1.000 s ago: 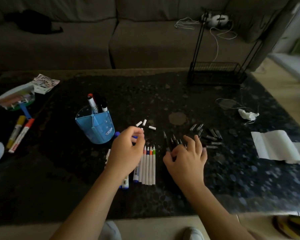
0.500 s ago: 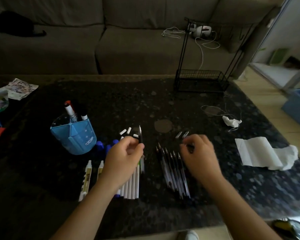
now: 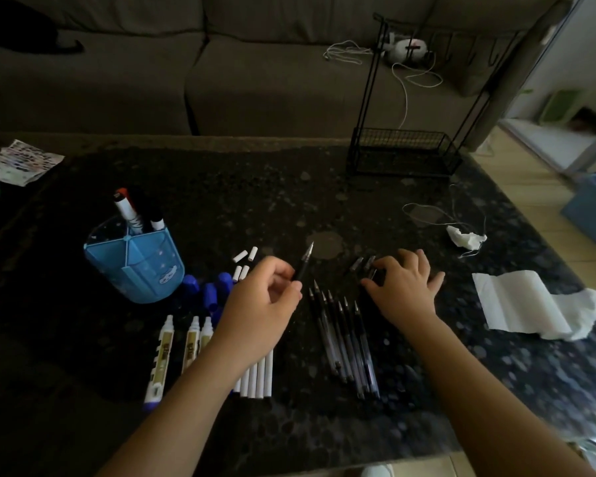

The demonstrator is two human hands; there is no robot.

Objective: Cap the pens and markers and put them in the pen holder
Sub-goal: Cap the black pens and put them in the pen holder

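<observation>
The left hand (image 3: 258, 304) pinches an uncapped black pen (image 3: 302, 263), right of the blue pen holder (image 3: 135, 266). Farther right, the right hand (image 3: 406, 287) spreads over dark pen caps (image 3: 363, 263), perhaps touching one.

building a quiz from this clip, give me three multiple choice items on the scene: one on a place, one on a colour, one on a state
1. Where is the pen holder relative to the left hand?
A. To its left
B. To its right
C. Under it

2. What colour are the loose marker caps beside the holder?
A. Red
B. Blue
C. Yellow

3. In what state is the pen held by the left hand?
A. Capped
B. Uncapped, tip bare
C. Already in the holder

Answers:
1. A, the holder stands on the table to the left of that hand.
2. B, the caps lying by the holder's base are blue.
3. B, the pen's pointed metal tip shows above the fingers, while the right hand rests on the small dark caps.
</observation>
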